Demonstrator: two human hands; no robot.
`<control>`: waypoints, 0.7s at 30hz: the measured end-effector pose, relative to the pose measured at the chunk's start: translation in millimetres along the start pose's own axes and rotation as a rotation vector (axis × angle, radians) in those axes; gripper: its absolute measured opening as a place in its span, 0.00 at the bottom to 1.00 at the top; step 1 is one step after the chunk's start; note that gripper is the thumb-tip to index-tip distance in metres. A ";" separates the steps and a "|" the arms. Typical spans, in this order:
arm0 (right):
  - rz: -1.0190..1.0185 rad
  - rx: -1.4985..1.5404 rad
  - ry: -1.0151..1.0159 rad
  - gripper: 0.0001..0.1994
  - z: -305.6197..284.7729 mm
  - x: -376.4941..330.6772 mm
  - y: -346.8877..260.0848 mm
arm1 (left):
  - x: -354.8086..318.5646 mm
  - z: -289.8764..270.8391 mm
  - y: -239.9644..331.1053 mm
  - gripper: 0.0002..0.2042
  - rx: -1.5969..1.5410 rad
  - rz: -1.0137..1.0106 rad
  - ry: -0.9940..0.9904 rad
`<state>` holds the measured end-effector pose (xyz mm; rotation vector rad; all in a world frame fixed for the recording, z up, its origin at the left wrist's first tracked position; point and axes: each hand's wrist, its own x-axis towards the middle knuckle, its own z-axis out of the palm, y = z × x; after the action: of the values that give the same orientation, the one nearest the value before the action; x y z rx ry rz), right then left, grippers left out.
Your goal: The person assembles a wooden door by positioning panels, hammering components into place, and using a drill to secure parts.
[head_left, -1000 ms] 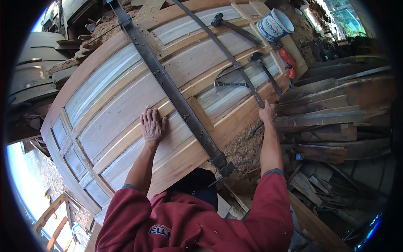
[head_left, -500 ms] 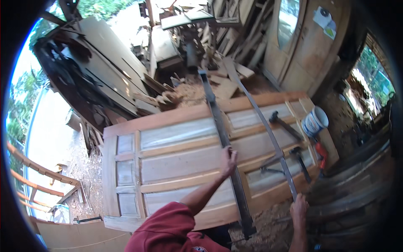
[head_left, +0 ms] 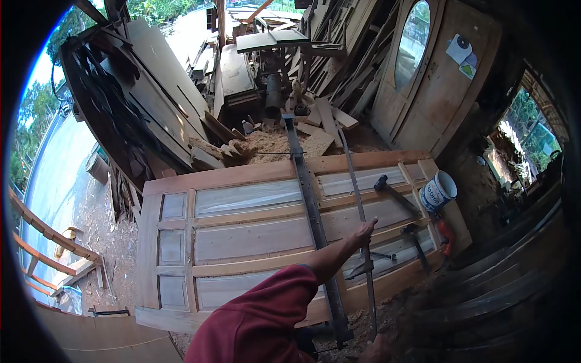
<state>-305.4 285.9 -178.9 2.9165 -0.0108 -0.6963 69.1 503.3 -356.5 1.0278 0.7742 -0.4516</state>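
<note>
A person in a dark red sweatshirt leans over a large panelled wooden door (head_left: 242,239) that lies flat, its long side running left to right, and I see two metal bars laid across it. The person's hands are apart. The left hand (head_left: 364,234) is closed around the slim metal bar (head_left: 355,184), the one farther right, about two thirds of the way down it toward the body. The right hand (head_left: 376,349) is low in shadow, at the bar's near end, just past the door's edge; it is too dark and blurred to tell whether it grips. The left forearm passes over the wider metal bar (head_left: 313,209), which crosses the door near its middle and reaches past both edges. To the right of the slim bar, a long-handled hammer (head_left: 399,198) rests slantwise on the door, with a smaller hammer (head_left: 417,245) nearer the person and a wrench (head_left: 384,256) just beside the bar. At the door's right end stand a white and blue bucket (head_left: 438,190) and, nearer the person, a red tool (head_left: 446,236). Beyond the far edge, sawdust (head_left: 266,145) and loose boards (head_left: 325,118) cover the ground
</note>
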 end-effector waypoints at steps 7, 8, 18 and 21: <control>0.060 0.631 0.293 0.28 91.5 -62.9 3.4 | -57.4 -4.6 -25.3 0.28 0.544 0.499 -0.138; 0.073 0.694 0.322 0.29 103.0 -72.9 3.6 | -83.0 5.7 -17.2 0.28 0.214 0.175 -0.165; -0.116 1.231 0.201 0.21 60.8 -96.9 -104.8 | -172.5 -39.2 68.6 0.18 0.421 0.678 -0.033; -0.427 1.069 0.370 0.25 90.3 -90.8 -134.0 | -168.6 -109.8 130.3 0.11 0.360 0.766 -0.532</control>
<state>-430.6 409.9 -236.6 4.1064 0.4115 -0.1613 5.6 658.1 -184.9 1.3654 -0.2050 -0.1760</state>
